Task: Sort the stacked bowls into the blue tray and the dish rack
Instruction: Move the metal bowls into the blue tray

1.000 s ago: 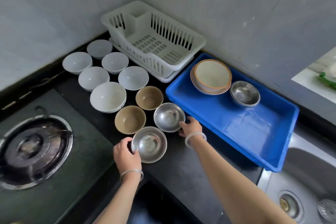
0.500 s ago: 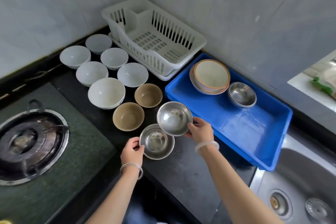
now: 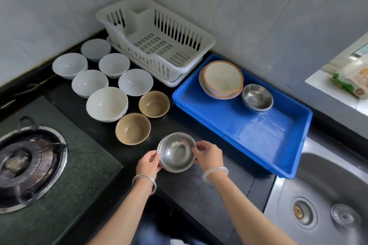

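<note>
Two steel bowls (image 3: 176, 152) sit nested, one inside the other, on the black counter near its front. My left hand (image 3: 149, 162) pinches their left rim and my right hand (image 3: 209, 155) grips the right rim. The blue tray (image 3: 264, 137) at the right holds a stack of cream bowls with orange rims (image 3: 222, 78) and stacked steel bowls (image 3: 257, 97). Behind, the white dish rack (image 3: 157, 40) stands with nothing in it. Two brown bowls (image 3: 133, 128) and several white bowls (image 3: 107, 103) stand on the counter to the left.
A gas burner (image 3: 25, 163) lies at the left on a dark green hob. A steel sink (image 3: 326, 201) with a drain is at the lower right. A packet (image 3: 350, 79) rests on the window ledge at the far right. Tiled walls close off the corner behind.
My right hand lifted the farther steel bowl and set it down into the nearer one held by my left hand. Both hands now hold the nested pair.
</note>
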